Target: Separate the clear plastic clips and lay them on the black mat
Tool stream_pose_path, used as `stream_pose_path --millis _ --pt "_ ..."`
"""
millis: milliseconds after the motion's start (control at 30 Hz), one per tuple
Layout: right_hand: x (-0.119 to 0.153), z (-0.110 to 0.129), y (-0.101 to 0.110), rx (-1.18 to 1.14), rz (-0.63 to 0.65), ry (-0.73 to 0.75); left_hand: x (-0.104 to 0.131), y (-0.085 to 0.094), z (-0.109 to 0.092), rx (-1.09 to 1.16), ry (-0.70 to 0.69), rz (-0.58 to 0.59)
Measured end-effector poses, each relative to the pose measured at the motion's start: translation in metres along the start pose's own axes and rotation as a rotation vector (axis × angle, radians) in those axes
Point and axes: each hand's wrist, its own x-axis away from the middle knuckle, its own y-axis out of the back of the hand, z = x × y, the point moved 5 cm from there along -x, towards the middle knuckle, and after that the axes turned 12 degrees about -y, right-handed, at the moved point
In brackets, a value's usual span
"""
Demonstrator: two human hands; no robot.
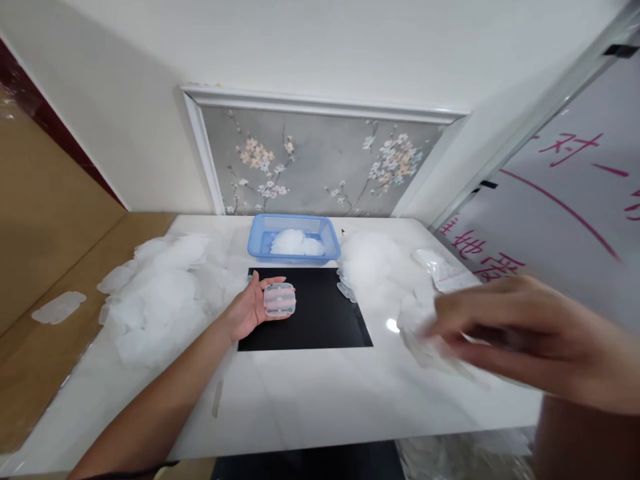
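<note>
My left hand (250, 308) is palm up over the black mat, with a small translucent plastic case (280, 299) resting across its fingers. Ridged lengthwise, the case has rounded corners. My right hand (520, 333) is raised at the right, close to the camera, above clear plastic bags (417, 313) on the table. Motion smears its fingertips, so whether they hold anything is unclear. Beneath the left hand lies the black mat (320, 320). A large pile of translucent plastic pieces (155, 300) is left of that hand.
A blue basket (255, 248) with several whitish pieces stands at the back of the white table (300, 400). Another whitish pile (370, 263) sits right of the mat. Cardboard (50, 360) borders the left side, with one loose piece (59, 307) on it. A whiteboard (565, 180) stands at right.
</note>
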Motion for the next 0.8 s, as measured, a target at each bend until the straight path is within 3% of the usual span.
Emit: stream_pose_path --millis 67,167,267,333,400,500,567,633,700,800 --pt "0.022 -0.034 -0.023 0.012 -0.034 0.024 0.000 0.000 -0.001 -0.003 -0.001 -0.004" --pt "0.034 -0.102 -0.048 -0.252 -0.103 0.002 0.001 -0.001 -0.001 0.011 -0.005 -0.002" --pt "0.014 -0.170 -0.066 -0.488 -0.033 -0.176 0.000 -0.002 0.002 0.022 0.007 0.011" --pt "-0.014 -0.190 -0.068 -0.549 0.003 -0.197 0.000 -0.002 0.003 0.019 0.011 0.023" --pt "-0.049 -0.184 -0.063 -0.577 0.029 -0.144 0.000 -0.002 0.004 0.007 0.008 0.034" --pt "-0.097 -0.136 -0.051 -0.606 0.061 -0.010 0.001 -0.001 0.002 -0.025 0.003 0.042" --pt "-0.115 -0.098 -0.049 -0.589 0.098 0.106 0.003 -0.001 0.001 -0.049 -0.001 0.035" --pt "-0.122 -0.079 -0.060 -0.453 0.124 0.121 0.004 -0.003 0.001 -0.079 -0.008 0.025" --pt "-0.118 -0.088 -0.082 -0.180 0.136 0.057 0.005 -0.006 0.003 -0.107 -0.017 0.024" --pt "-0.104 -0.138 -0.122 0.274 0.160 -0.053 0.005 -0.009 0.005 -0.127 -0.034 0.019"
